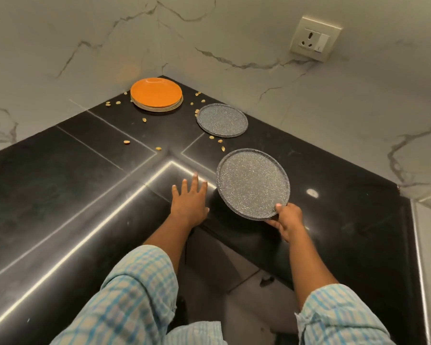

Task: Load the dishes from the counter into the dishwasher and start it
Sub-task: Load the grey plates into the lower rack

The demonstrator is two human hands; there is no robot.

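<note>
gripping a speckled grey plate (253, 184) at its near rim with the right hand (288, 220), thumb on top, fingers curled beneath, tilted just above the black counter (60, 183). laying the left hand (188, 200) palm down at the counter's inner corner, fingers straight and spread, grasping nothing. further back, lying flat: a second grey plate (222, 120) and, deep in the corner, an orange-topped plate stack (156, 94), with scattered nut pieces (127, 142) around both.
</note>
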